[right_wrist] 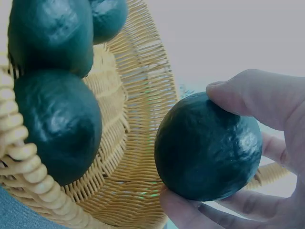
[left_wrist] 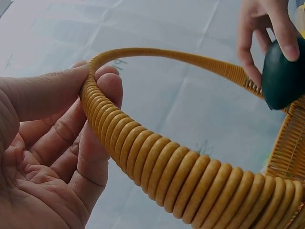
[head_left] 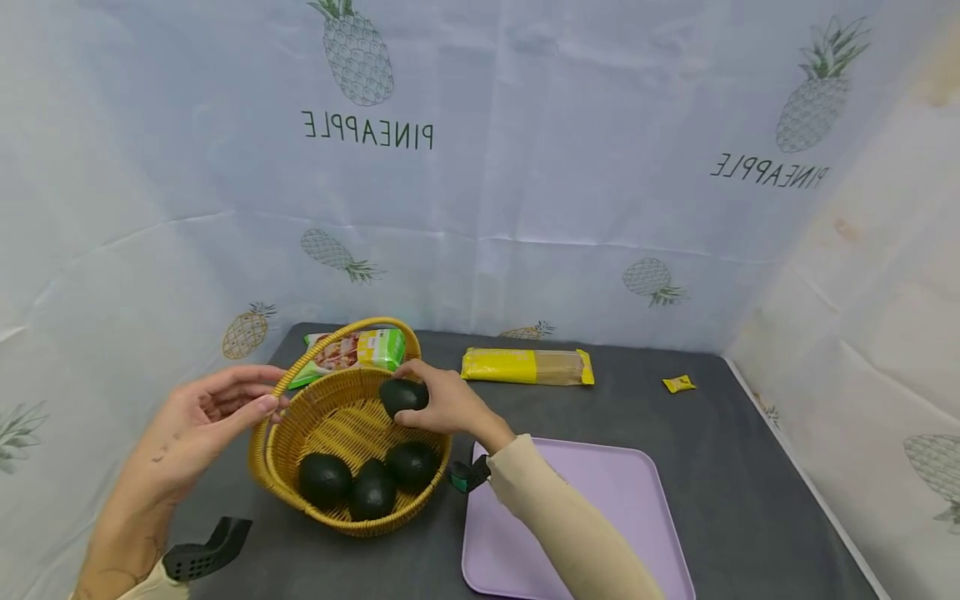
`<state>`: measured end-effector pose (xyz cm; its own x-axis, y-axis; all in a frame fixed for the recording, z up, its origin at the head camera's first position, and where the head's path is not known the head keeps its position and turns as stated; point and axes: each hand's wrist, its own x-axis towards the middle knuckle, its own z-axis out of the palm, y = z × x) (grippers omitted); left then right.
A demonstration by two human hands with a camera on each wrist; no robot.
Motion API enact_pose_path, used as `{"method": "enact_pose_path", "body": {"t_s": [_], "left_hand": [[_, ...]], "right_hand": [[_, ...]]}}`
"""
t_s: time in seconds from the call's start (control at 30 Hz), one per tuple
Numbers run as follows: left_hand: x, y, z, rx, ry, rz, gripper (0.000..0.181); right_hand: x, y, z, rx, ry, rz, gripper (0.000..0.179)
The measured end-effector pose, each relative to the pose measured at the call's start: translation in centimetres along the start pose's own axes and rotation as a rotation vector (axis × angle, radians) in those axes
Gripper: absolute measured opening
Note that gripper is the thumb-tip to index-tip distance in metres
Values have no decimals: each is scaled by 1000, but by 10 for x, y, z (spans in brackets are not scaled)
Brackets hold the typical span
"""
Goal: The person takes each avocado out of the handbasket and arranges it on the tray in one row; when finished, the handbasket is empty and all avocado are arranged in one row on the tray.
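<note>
My left hand (head_left: 202,425) pinches the arched handle of a yellow wicker basket (head_left: 360,529) between thumb and fingers; the wrapped handle (left_wrist: 157,157) runs close across the left wrist view. Over the basket's right rim, my right hand (head_left: 446,400) grips a dark green avocado (right_wrist: 207,148), thumb on one side and fingers on the other. Three more avocados lie together in the near part of the basket: one at left (head_left: 325,481), one in the middle (head_left: 372,490) and one at right (head_left: 412,465).
A lilac tray (head_left: 592,467) lies right of the basket, partly under my right forearm. Behind the basket is a green food packet (head_left: 386,348). Further right are a yellow pack of noodles (head_left: 525,367) and a small yellow wrapped piece (head_left: 678,383). Pineapple-print curtains surround the dark table.
</note>
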<state>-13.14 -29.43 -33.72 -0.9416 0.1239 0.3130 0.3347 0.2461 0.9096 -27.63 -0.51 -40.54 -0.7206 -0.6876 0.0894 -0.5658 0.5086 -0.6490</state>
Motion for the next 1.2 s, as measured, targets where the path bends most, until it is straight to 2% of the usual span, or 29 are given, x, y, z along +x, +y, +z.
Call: {"method": "enact_pose_path", "body": {"t_s": [0.4, 0.67, 1.2], "left_hand": [[0, 0, -1, 36, 6, -12, 28], [0, 1, -2, 94, 1, -17, 30], [1, -1, -2, 32, -20, -6, 29]], "right_hand": [[-25, -8, -13, 53, 103, -44, 57], [-49, 0, -27, 73, 180, 24, 56], [-93, 23, -35, 116, 345, 131, 56]]}}
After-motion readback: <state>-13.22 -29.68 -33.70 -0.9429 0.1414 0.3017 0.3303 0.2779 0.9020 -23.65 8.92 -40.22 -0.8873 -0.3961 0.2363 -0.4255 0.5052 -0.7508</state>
